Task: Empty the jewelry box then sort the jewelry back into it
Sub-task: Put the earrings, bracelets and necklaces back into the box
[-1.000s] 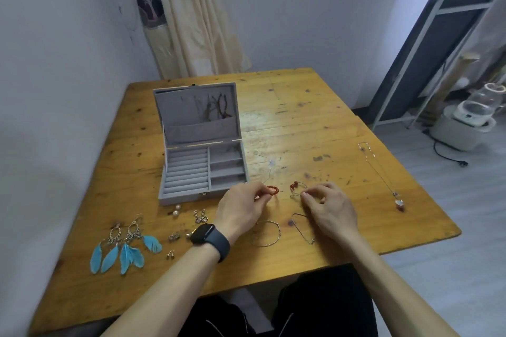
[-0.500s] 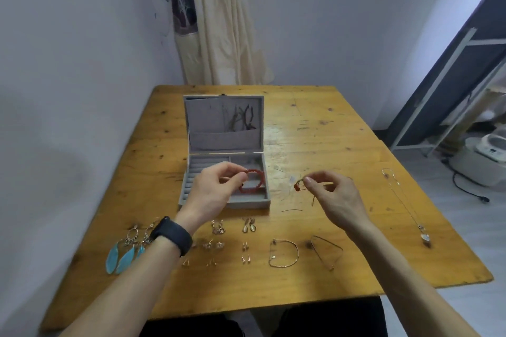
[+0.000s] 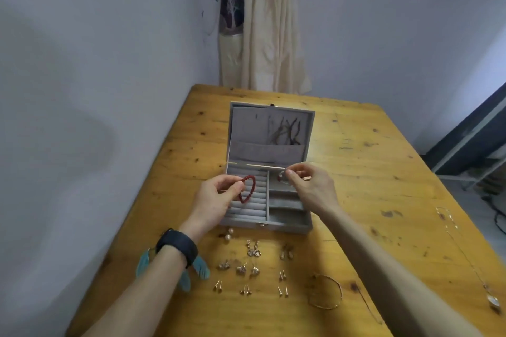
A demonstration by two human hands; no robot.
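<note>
The grey jewelry box (image 3: 290,227) stands open on the wooden table (image 3: 369,172), its lid upright with dark cords in the lid pocket. My left hand (image 3: 216,200) pinches a red beaded bracelet (image 3: 247,189) over the ring-roll section. My right hand (image 3: 312,186) holds a thin silver bracelet with a red bead (image 3: 282,176) above the right compartments. In front of the box lie pearl earrings (image 3: 228,235), dangling earrings (image 3: 253,249), several stud pairs (image 3: 246,290), blue feather earrings (image 3: 201,271) partly hidden by my left arm, and a thin bangle (image 3: 325,293).
A long chain necklace with a pendant (image 3: 492,304) lies near the table's right edge. A cream and purple curtain (image 3: 260,30) hangs behind the table. A white wall borders the left side. A dark metal frame (image 3: 471,131) stands to the right.
Both hands lifted the bracelets from the table front and moved them over the open box. The view tilted up and toward the box.
</note>
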